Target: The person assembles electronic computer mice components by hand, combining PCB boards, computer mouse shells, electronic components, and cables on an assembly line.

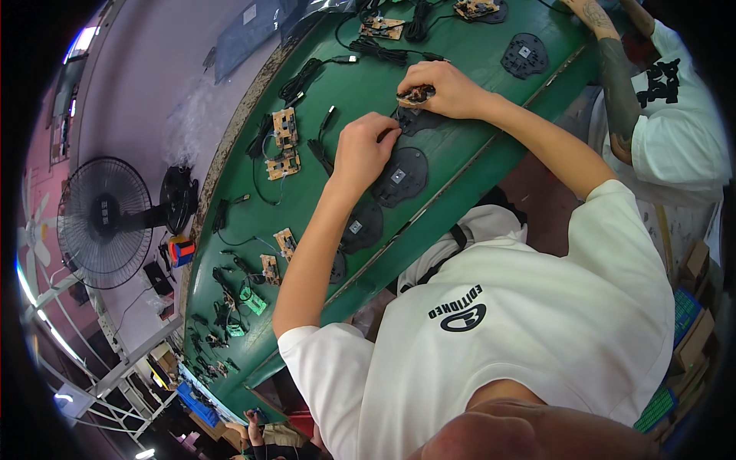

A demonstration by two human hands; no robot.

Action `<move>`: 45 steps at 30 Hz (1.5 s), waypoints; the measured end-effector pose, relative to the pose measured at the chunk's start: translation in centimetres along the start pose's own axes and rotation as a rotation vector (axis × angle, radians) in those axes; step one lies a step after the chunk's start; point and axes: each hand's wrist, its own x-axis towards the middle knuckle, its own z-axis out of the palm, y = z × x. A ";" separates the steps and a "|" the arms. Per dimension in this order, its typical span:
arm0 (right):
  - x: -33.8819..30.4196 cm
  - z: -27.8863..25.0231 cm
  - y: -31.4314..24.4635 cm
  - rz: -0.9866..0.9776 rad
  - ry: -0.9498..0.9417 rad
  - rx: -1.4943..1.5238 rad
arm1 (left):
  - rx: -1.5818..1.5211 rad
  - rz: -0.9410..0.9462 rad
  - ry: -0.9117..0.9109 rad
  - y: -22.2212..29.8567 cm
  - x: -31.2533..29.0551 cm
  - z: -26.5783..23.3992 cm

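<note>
Shirt [529,314], fingers [382,123] over green worktable [360,92] (fan [105,218] beyond)

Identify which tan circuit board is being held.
The circuit board gripped in the right hand; the other tan boards, including the pair left of the left hand, are in neither hand.

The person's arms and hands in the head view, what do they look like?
The left hand and right hand are bare, without gloves or watches showing. Loose white short sleeves of a fabric T-shirt leave both forearms uncovered.
</note>
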 end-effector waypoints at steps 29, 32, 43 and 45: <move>2.5 -0.4 -2.8 0.293 -0.136 -0.239 | -0.100 -0.043 0.014 -0.9 0.5 0.7; 3.5 0.1 -2.5 0.303 -0.179 -0.241 | -0.072 -0.028 -0.019 -1.2 0.7 0.6; 4.9 2.0 -1.2 0.231 -0.235 -0.180 | 0.046 0.050 0.008 -1.2 0.6 0.8; 4.9 1.6 -1.5 0.226 -0.247 -0.177 | 0.056 0.045 0.015 -1.4 0.7 0.7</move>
